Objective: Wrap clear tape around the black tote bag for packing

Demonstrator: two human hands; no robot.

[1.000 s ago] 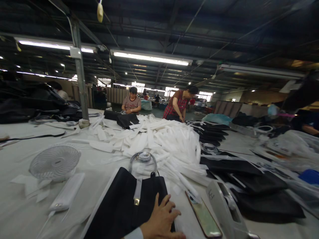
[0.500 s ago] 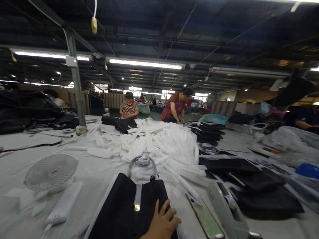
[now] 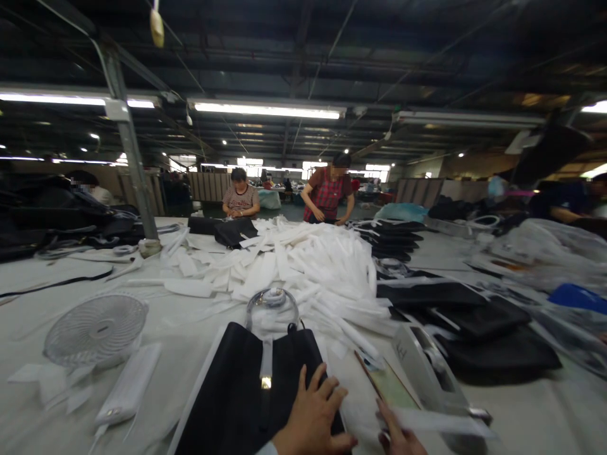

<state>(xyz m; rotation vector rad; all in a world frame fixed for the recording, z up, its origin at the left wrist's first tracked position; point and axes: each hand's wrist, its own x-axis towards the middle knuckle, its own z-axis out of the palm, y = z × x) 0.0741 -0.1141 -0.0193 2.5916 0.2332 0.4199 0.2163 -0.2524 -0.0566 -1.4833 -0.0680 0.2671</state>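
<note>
A black bag point(image 3: 232, 392) lies on the table before me, with a gold-coloured clasp point(image 3: 266, 383) on its strap and a handle point(image 3: 272, 300) wrapped in clear film above it. My left hand point(image 3: 315, 411) rests on the bag's right side, fingers spread and holding nothing. To its right, my right hand point(image 3: 398, 436) is closed on a pale, see-through strip point(image 3: 441, 422) that stretches rightward across the front of a grey tape dispenser point(image 3: 427, 379). A phone point(image 3: 391, 382) lies between the bag and the dispenser, partly covered by my right fingers.
A big heap of white strips point(image 3: 303, 259) fills the table's middle. At left stand a fan point(image 3: 97, 328) and a white device with a cable point(image 3: 128, 385). Black bags point(image 3: 493, 347) are stacked at right, near clear plastic point(image 3: 550, 253). Two people point(image 3: 240, 197) work across the table.
My right hand has come into view at the lower right with the pale strip in it. My left hand stays on the bag. The view has shifted slightly.
</note>
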